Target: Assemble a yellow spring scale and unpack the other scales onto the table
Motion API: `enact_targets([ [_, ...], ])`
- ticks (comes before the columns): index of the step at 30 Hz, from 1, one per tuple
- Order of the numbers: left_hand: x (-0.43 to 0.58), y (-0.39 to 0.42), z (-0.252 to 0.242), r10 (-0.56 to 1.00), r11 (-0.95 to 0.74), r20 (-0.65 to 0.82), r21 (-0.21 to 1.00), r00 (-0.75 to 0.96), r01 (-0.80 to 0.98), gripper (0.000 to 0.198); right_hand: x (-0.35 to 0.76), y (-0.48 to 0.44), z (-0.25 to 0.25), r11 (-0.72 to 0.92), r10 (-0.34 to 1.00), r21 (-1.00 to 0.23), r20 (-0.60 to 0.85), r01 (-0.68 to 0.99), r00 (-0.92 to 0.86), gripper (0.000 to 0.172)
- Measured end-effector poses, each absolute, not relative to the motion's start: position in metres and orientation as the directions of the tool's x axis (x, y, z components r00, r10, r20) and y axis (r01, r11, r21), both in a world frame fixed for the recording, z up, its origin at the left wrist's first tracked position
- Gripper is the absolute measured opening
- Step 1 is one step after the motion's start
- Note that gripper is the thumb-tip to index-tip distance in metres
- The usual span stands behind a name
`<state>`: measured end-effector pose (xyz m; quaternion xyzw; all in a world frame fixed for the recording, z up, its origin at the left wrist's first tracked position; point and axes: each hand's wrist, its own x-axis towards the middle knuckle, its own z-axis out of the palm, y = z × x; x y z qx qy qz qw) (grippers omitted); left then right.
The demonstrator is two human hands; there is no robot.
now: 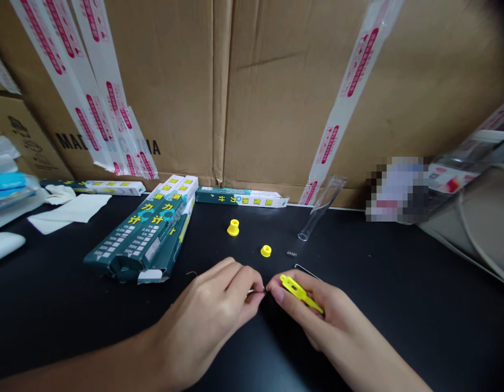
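Observation:
My left hand (207, 310) pinches a small metal hook or rod (252, 292) between its fingertips. My right hand (313, 310) holds a flat yellow plastic piece (299, 293) against its fingers, and its fingertips nearly meet the metal piece. Two yellow plastic bushings (233, 228) (265, 251) stand on the black bench (382, 305) just ahead of my hands. A tiny metal spring (292, 253) lies to their right. Behind my right hand, a thin metal rod (307, 270) lies partly hidden.
A clear glass tube (322, 208) rests tilted on the bench. Several long green-and-white cartons (146, 228) lie at the left, with white paper sheets (68, 212) beyond them. Large cardboard boxes (276, 92) with printed tape form the back wall. A pixelated patch (394, 190) covers something at the right.

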<state>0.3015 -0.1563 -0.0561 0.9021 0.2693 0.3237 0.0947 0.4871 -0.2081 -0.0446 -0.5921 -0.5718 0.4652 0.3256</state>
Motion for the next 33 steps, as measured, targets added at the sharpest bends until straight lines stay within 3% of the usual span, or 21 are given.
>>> enact_targets([
  [5, 0.299, -0.154, -0.061, 0.651, -0.752, 0.486, 0.513, 0.582, 0.413, 0.017, 0.485, -0.217, -0.049, 0.032, 0.999, -0.884, 0.024, 0.467, -0.022, 0.032],
  [8, 0.299, -0.153, -0.063, 0.693, -0.710, 0.458, 0.568, 0.557, 0.416, 0.016, 0.485, -0.219, -0.050, 0.086, 0.995, -0.825, 0.048, 0.559, -0.082, 0.029],
  [19, 0.302, -0.151, -0.058, 0.757, -0.640, 0.422, 0.628, 0.499, 0.442, 0.017, 0.481, -0.218, -0.048, 0.251, 0.968, -0.713, 0.184, 0.655, -0.171, 0.017],
  [33, 0.306, -0.150, -0.053, 0.807, -0.575, 0.391, 0.692, 0.442, 0.436, 0.019, 0.474, -0.217, -0.050, 0.251, 0.968, -0.751, 0.197, 0.610, -0.156, 0.016],
])
